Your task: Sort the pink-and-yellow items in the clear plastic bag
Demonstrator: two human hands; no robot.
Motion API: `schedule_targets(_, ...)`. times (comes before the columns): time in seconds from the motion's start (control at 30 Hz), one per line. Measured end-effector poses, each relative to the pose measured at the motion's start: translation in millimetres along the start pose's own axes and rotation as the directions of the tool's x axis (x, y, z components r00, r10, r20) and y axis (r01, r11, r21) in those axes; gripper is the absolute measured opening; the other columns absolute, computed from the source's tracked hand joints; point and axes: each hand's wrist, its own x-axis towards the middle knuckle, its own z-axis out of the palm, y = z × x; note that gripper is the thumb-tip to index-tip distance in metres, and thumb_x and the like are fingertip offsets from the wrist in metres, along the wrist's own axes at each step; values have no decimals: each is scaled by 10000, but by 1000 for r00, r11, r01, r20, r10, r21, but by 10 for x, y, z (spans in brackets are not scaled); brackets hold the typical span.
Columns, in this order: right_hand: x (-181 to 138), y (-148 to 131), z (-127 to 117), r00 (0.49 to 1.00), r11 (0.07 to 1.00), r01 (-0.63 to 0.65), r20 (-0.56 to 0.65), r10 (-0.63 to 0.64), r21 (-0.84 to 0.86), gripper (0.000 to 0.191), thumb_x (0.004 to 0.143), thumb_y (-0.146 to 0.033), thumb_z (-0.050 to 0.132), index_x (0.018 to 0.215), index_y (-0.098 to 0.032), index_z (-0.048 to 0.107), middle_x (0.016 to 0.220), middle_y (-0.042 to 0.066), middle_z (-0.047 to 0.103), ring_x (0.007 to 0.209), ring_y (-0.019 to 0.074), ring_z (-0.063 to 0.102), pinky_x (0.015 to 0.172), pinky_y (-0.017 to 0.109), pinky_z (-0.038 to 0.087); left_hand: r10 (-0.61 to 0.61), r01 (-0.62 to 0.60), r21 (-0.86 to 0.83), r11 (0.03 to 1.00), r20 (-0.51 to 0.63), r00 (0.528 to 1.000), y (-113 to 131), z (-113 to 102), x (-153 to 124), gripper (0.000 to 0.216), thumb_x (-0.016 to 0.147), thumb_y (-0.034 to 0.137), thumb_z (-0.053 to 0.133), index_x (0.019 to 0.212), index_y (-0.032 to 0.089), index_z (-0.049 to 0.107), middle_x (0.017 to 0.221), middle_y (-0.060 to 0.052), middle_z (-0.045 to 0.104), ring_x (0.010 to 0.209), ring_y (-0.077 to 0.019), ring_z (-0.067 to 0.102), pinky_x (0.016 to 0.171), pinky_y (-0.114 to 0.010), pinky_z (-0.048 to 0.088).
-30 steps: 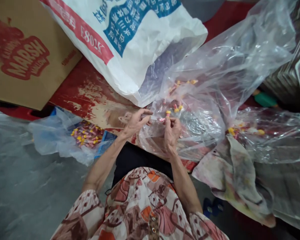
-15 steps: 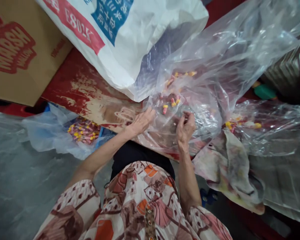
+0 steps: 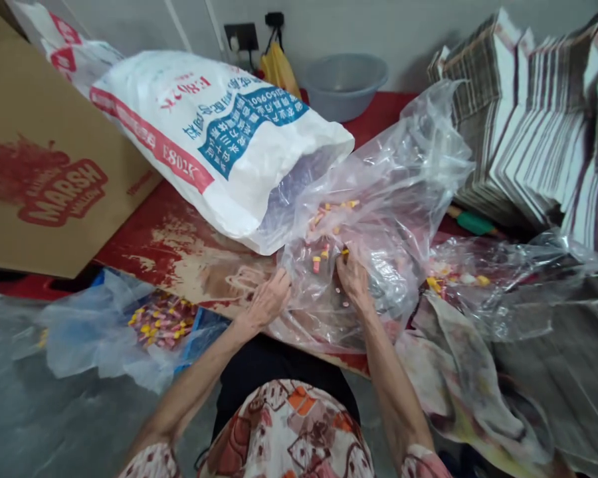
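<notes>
A clear plastic bag (image 3: 403,192) lies spread on the worn red tabletop, with several small pink pieces with yellow caps (image 3: 317,264) in and on its folds. The near left edge of this plastic is under the fingers of my left hand (image 3: 270,299), which are curled closed on it. Right of the loose pieces, my right hand (image 3: 353,279) pinches a small yellow-capped piece (image 3: 345,251) between thumb and fingertips. Tiny pale discs (image 3: 345,304) lie on the plastic below that hand.
A printed white sack (image 3: 249,139) lies open-mouthed behind my hands. At left stand a cardboard box (image 3: 70,179) and a blue crate (image 3: 199,332) of capped pieces. To the right are a stained cloth (image 3: 463,352), more plastic with pieces, and stacked cartons (image 3: 513,139). A grey basin (image 3: 346,86) sits behind.
The view has tilted up, showing the wall, basin and whole sack. My right hand has moved left to the loose pieces and closed on one. The left hand stays at the plastic's edge.
</notes>
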Motion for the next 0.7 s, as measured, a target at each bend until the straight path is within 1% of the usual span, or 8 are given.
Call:
schedule_targets(0.07,-187,-44,-78,995,997,-18,-98,25,71,380,1025,-463,475,1135,-188,713,893,80,679,738,240,588,761,390,515,-31,31,-3,1000,-121,992,-15,8,-24,179,1068,176,493,1043,225,663,1130,-110,706,938,-245,724,774,-324,561)
schedule_targets(0.13,-428,-134,-103,991,991,1,-130,17,137,434,1036,-554,497,1145,-192,712,843,54,674,696,232,594,756,396,535,-78,75,-24,997,-189,979,-41,37,-46,203,1022,149,511,1101,216,685,1130,-113,718,976,-256,743,799,-331,583)
schedule_targets(0.27,-858,-336,55,991,953,132,-2,-137,271,323,1042,-437,520,1166,-210,713,903,47,718,714,203,635,757,352,570,-77,46,-168,985,-187,979,-154,-12,92,349,910,75,549,1186,231,696,1135,-101,774,921,-274,759,823,-384,624)
schedule_targets(0.37,-1022,-390,248,973,935,188,74,-219,300,296,1058,-361,479,1175,-212,706,959,69,739,779,215,677,771,345,584,-103,32,-228,973,-304,947,-262,-239,563,364,971,107,536,1283,239,670,1210,-119,788,1030,-301,761,964,-446,632)
schedule_targets(0.47,-1086,-362,351,950,938,230,149,-274,261,275,1099,-296,435,1131,-214,696,1002,85,732,821,224,699,753,336,569,-151,25,-267,963,-465,872,-314,-495,1271,398,1026,120,516,1395,208,636,1379,-153,740,1240,-304,726,1106,-448,585)
schedule_targets(0.57,-1090,-313,363,926,938,277,203,-319,208,269,1111,-221,428,1134,-221,695,1051,87,716,862,229,717,753,330,564,-230,146,-224,964,-414,881,-361,-707,1852,369,1106,167,519,1460,133,616,1445,-203,703,1349,-327,678,1197,-484,520)
schedule_targets(0.63,-1063,-297,369,920,936,294,207,-332,194,267,1105,-182,436,1163,-219,694,1070,88,708,881,233,724,766,332,574,-295,255,-158,954,-350,889,-388,-847,2045,367,1147,209,527,1477,72,612,1426,-238,704,1367,-354,663,1235,-548,481)
schedule_targets(0.7,-1040,-315,385,917,938,297,221,-332,177,274,1101,-147,439,1187,-207,693,1095,103,711,905,242,727,781,342,586,-281,259,-111,959,-314,907,-318,-962,2118,351,1157,260,570,1448,78,642,1379,-216,721,1329,-343,678,1224,-590,497)
